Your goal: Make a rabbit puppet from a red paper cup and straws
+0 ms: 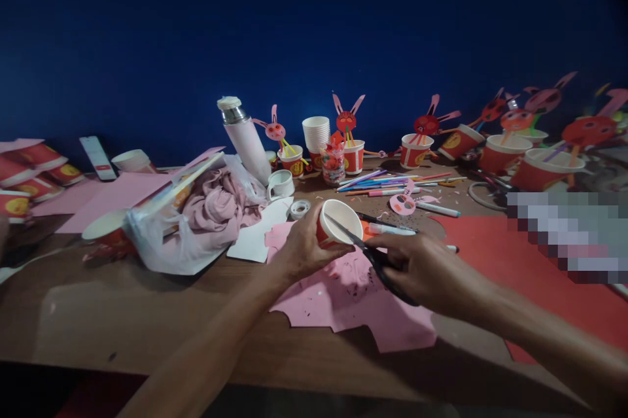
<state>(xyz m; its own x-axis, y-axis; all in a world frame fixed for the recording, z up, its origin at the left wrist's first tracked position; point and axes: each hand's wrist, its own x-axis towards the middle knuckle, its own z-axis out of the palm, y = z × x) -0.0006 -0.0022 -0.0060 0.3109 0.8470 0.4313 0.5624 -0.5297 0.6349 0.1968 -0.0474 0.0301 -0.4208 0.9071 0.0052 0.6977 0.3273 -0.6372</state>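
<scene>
While the left hand [305, 236] grips a red paper cup [342, 222] at frame centre, the right hand [424, 267] clasps black-handled scissors [379, 263] across its mouth. Rabbit-topped cups [417, 152] look finished, upper right; this one bears no rabbit, and a pink rabbit face [403, 205] lies loose, right of centre.

"What is everything lying on?"
"A brown table [147, 333]. Pink paper [402, 326] lies in the middle toward the front edge, red paper [500, 254] on the right."
"And toward the back?"
"A flask [248, 146], a mug [282, 186], a stack of cups [316, 133] and, to their right, loose pens [439, 209]."
"The left?"
"A plastic bag [169, 251], a pink sheet [118, 199] beside it."
</scene>
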